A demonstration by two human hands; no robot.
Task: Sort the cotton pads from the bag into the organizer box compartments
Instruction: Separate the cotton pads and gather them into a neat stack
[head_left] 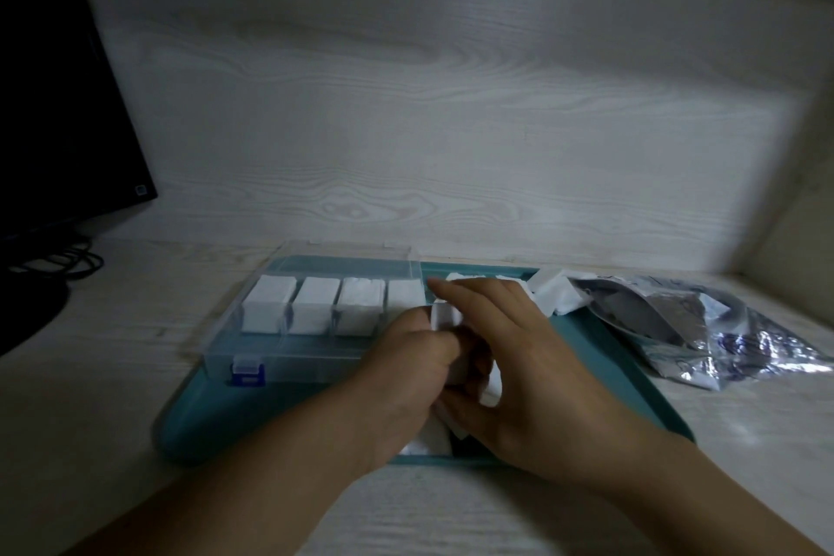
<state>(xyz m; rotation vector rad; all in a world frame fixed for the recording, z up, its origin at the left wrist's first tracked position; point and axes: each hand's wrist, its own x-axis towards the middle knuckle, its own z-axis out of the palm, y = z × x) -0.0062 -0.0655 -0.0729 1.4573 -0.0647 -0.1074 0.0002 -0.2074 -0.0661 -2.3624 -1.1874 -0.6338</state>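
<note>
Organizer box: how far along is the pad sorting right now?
Done: four back-row compartments of the organizer box hold stacks of cotton pads. In hand: the left hand and right hand together grip a bunch of pads over the teal tray. Left: the front-row compartments look empty, loose pads lie by the opened bag, and more may be inside it.

Single head view, looking forward-down, close over tray (632,357).

White cotton pads (316,305), clear organizer box (234,343) with blue latch (246,370), teal tray (189,420), silvery bag (704,330).
</note>
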